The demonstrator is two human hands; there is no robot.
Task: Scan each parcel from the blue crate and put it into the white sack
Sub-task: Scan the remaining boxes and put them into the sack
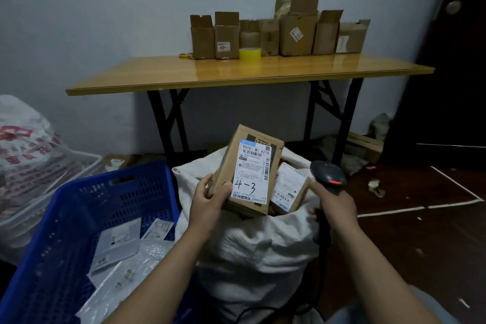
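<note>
On your left, the blue crate holds several flat plastic-wrapped parcels, so I judge the job far from finished. Your left hand grips the cardboard parcel by its lower left corner, thumb curled onto the label face and fingers behind. It holds the parcel upright just above the mouth of the white sack, label toward you. Another box already lies in the sack, just beside it on the right. Your right hand is wrapped round the handle of the scanner, whose head shows a red light beside the parcel. This looks like the scan step, though I cannot tell whether the barcode has been read. Next, aim the scanner at the barcode near the label's top, then lower the parcel into the sack and let go.
</note>
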